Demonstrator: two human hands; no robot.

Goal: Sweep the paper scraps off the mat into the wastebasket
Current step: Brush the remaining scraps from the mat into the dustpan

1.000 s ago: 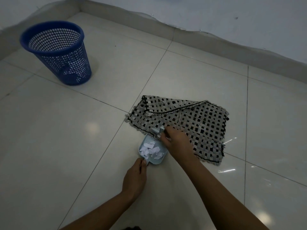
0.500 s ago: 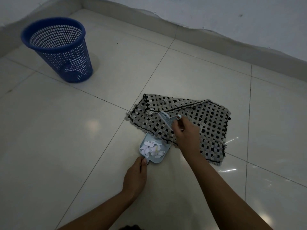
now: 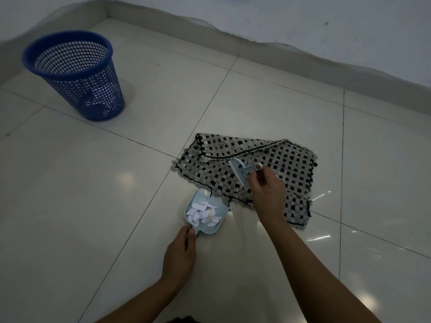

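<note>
- the left hand (image 3: 179, 252) pinches the handle of a small light-blue dustpan (image 3: 205, 214) lying on the floor (image 3: 93, 206) at the near edge of the mat (image 3: 268, 169).
- white paper scraps (image 3: 203, 214) are heaped inside the dustpan.
- the right hand (image 3: 267, 191) grips a small pale-blue brush (image 3: 242, 170), held over the mat's middle.
- the mat is a black-and-white weave with its far left corner folded over.
- the blue mesh wastebasket (image 3: 77, 75) stands upright well apart, far left near the wall (image 3: 279, 15).
</note>
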